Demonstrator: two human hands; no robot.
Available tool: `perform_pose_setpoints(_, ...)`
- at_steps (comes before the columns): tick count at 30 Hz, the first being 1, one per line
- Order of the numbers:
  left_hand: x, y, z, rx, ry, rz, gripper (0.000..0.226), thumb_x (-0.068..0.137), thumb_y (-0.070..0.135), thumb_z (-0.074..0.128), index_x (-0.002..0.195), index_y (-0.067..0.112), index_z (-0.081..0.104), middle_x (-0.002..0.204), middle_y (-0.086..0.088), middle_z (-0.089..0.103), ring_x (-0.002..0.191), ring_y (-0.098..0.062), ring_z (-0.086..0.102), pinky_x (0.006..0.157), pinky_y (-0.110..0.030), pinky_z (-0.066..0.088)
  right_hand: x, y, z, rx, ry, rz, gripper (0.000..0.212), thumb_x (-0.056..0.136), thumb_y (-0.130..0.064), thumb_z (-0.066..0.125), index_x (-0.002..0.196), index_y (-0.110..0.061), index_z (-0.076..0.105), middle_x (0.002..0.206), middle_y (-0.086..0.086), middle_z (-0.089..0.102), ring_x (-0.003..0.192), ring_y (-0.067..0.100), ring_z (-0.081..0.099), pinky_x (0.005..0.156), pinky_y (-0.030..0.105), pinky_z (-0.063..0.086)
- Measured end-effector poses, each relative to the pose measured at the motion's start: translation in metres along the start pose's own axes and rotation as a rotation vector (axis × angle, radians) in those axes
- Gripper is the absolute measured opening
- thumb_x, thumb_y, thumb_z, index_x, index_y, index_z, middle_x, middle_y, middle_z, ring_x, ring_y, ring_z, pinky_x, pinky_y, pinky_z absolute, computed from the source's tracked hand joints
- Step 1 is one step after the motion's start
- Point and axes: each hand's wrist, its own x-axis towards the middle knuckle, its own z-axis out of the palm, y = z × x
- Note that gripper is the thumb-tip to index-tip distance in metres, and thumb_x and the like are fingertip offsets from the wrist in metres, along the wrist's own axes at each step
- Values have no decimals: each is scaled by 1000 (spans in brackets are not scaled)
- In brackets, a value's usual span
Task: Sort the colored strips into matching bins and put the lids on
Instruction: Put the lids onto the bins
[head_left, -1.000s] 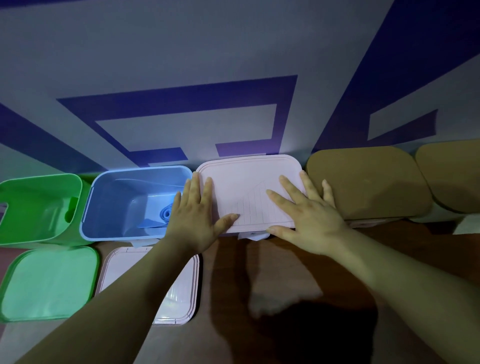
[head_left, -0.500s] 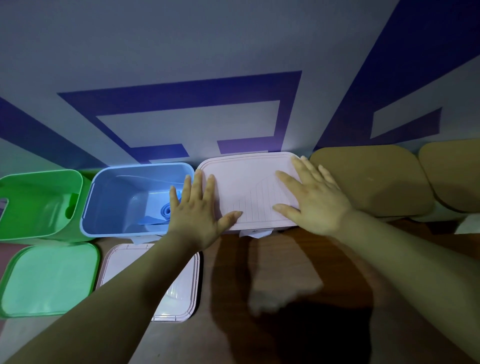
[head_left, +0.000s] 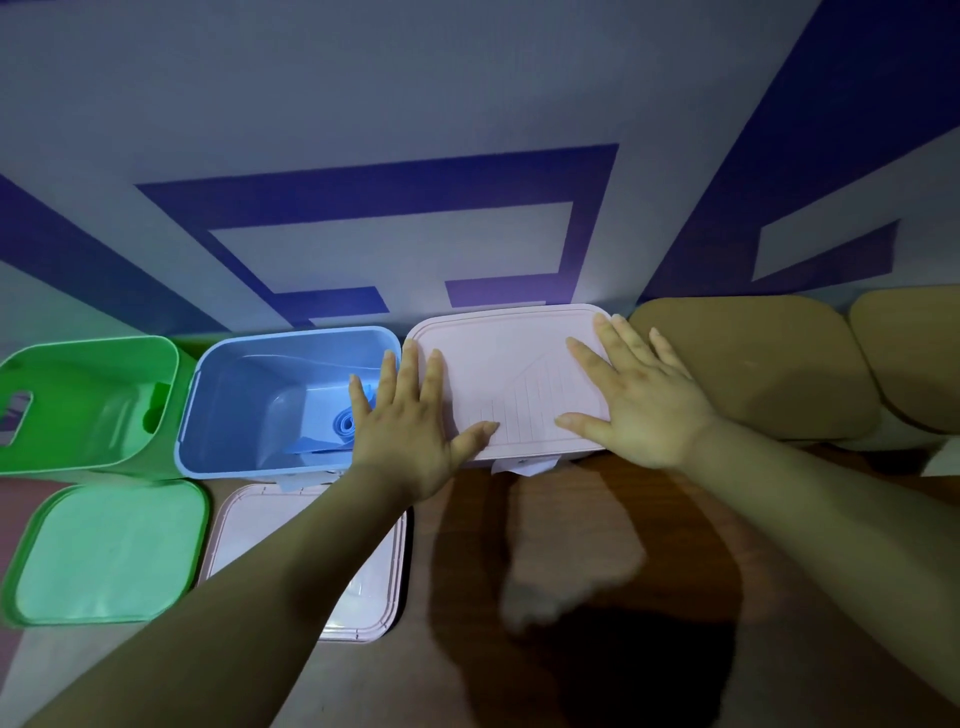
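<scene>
Pink lid (head_left: 509, 364) lies on its bin right of the blue bin (head_left: 244, 395), left hand (head_left: 410, 426) and right hand (head_left: 644, 400) pressing it with flat fingers (the right just slid to its far corner), likely nearly seated

one wide-angle view, from the camera on my head. it looks forward and down along my forearms (head_left: 260, 597), close over the table (head_left: 571, 509), facing the wall (head_left: 467, 104), with the row of bins (head_left: 234, 395) running left to right across mid-frame.
</scene>
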Motion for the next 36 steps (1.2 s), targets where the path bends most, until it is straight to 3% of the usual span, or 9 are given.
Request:
perform_pose_setpoints(7,-1,-3,-6,-23,-28,12,104,77,89,2,157,23,-2,166,-7,-9,153,-30,-8,118,-64,1,-6,-3,-9,38,-18,14,89,82,-83,15,156,-37,-2,165,1,-16,150,18,-22,122,48,-7)
perform_pose_setpoints(10,-24,-7,-14,-72,53,2,94,81,84,3,157,29,-1,166,-6,-4,153,-30,-6,119,-61,2,-18,-18,-19,60,88,43,85,86,-79,24,156,-35,5,166,0,-13,151,20,-17,122,49,-5)
perform_pose_setpoints(14,-99,-34,0,-252,232,-30,80,89,72,25,154,25,25,164,-11,17,150,-34,15,118,-57,16,-63,-74,-10,148,305,-63,70,89,-63,43,150,-29,34,166,3,10,153,24,6,122,45,11)
perform_pose_setpoints(17,-159,-68,34,-258,166,-165,77,89,70,28,150,24,35,158,-13,30,145,-36,27,114,-58,26,-93,-121,14,221,347,-72,57,87,-52,52,137,-25,51,159,6,30,146,28,28,117,46,29)
perform_pose_setpoints(21,-210,-115,78,-221,-75,-335,88,81,80,16,152,31,33,160,-15,27,145,-41,25,114,-59,24,-110,-181,53,305,164,-30,53,84,-47,56,134,-29,52,154,1,36,138,29,39,111,46,36)
perform_pose_setpoints(25,-227,-153,100,-161,-232,-400,88,71,81,3,153,49,10,166,-8,1,151,-39,2,119,-56,9,-102,-233,77,341,-235,11,70,92,-51,51,153,-36,21,164,-4,13,150,26,16,121,43,18)
perform_pose_setpoints(28,-229,-165,111,-148,-295,-334,84,72,85,5,150,55,1,166,-4,-5,151,-40,-7,119,-57,2,-95,-262,91,448,-363,42,77,93,-46,54,156,-34,12,166,-1,10,152,25,5,121,36,10)
perform_pose_setpoints(32,-231,-163,117,-169,-276,-259,79,76,88,15,148,58,0,167,-3,-3,148,-45,-14,118,-58,-6,-98,-278,106,656,-361,159,74,95,-34,55,156,-35,12,165,-11,4,152,16,-6,119,29,7)
perform_pose_setpoints(36,-232,-155,118,-160,-277,-174,74,80,85,23,145,62,-5,167,1,0,144,-55,-14,118,-60,-7,-116,-269,109,828,-178,216,82,85,-14,69,153,-29,27,156,-24,9,145,-1,13,111,14,19)
